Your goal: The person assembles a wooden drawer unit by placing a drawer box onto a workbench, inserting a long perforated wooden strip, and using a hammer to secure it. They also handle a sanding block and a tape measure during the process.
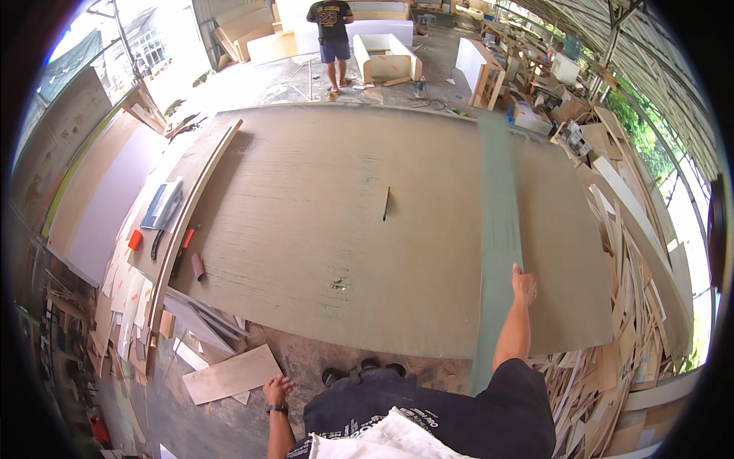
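Green strip (501, 206) spans the bench (306, 206), not yet released: my right grip (524, 284) pinches its edge; left grip (277, 390) loosely spread.

Dull green strip (501, 206), brown tabletop (306, 214) with greenish flecks, black shirt (516, 405) with white print, orange-red block (135, 239).

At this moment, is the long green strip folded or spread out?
Spread out: the green strip runs, without visible fold, across the brown surface, past its near edge. The right hand is at the strip's right side.
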A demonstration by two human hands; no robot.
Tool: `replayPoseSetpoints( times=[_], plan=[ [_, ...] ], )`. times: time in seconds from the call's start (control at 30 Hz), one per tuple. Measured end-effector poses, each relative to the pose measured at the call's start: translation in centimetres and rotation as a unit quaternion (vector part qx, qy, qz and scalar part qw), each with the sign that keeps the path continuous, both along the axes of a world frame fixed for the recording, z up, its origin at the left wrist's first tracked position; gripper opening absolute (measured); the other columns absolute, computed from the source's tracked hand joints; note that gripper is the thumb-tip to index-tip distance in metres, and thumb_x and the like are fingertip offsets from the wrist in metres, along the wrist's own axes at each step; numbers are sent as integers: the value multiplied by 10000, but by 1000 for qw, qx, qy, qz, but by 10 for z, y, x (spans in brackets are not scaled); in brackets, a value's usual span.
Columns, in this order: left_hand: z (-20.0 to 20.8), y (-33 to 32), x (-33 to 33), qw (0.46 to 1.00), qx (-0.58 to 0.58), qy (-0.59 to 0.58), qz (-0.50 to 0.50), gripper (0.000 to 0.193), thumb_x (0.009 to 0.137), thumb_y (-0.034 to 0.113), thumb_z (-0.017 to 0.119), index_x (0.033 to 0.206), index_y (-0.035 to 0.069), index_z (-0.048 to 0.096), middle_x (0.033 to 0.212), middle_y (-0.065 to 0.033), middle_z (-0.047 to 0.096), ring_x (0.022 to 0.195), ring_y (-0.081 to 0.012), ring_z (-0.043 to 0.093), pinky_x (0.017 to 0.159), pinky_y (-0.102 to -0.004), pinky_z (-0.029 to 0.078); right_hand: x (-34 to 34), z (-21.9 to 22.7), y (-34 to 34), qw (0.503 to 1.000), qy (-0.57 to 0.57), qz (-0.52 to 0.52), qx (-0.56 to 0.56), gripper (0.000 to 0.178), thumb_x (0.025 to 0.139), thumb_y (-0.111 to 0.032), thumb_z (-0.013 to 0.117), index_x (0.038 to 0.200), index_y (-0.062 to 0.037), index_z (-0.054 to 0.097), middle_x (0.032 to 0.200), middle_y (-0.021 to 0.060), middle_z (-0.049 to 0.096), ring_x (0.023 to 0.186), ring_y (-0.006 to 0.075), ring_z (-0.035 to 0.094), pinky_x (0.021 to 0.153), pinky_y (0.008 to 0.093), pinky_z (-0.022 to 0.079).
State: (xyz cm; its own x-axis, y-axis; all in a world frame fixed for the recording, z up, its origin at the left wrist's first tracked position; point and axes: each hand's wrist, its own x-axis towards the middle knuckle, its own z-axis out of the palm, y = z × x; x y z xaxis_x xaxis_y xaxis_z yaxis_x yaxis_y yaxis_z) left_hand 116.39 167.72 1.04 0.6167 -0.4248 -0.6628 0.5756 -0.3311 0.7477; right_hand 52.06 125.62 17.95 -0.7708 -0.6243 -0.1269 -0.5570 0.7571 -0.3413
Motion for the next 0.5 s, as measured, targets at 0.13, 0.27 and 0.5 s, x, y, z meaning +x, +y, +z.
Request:
replayPoseSetpoints(
  times=[0.13,0.27,0.5],
  plan=[
    [-15,71,1,995,84,13,52,181,929,128,545,1045,-11,560,788,-164,661,608,-296,689,506,-366,558,20,9,12,997,-68,-2,46,756,882,-702,507,1085,2,691,1118,169,682,1073,311,633,889,451,498],
    [-44,118,-6,985,151,65,53,176,933,112,493,1017,-21,572,751,-178,655,606,-320,687,498,-421,571,4,-1,50,996,-86,-26,24,813,851,-736,523,1107,17,689,1144,184,679,1061,322,645,877,448,511],
    [-74,124,3,949,257,101,-150,163,921,84,507,1016,-14,596,755,-205,649,611,-362,674,506,-488,560,-69,-47,186,976,-38,-137,-162,956,811,-773,535,1196,97,628,1174,256,643,1104,392,610,953,496,471]
  ],
)
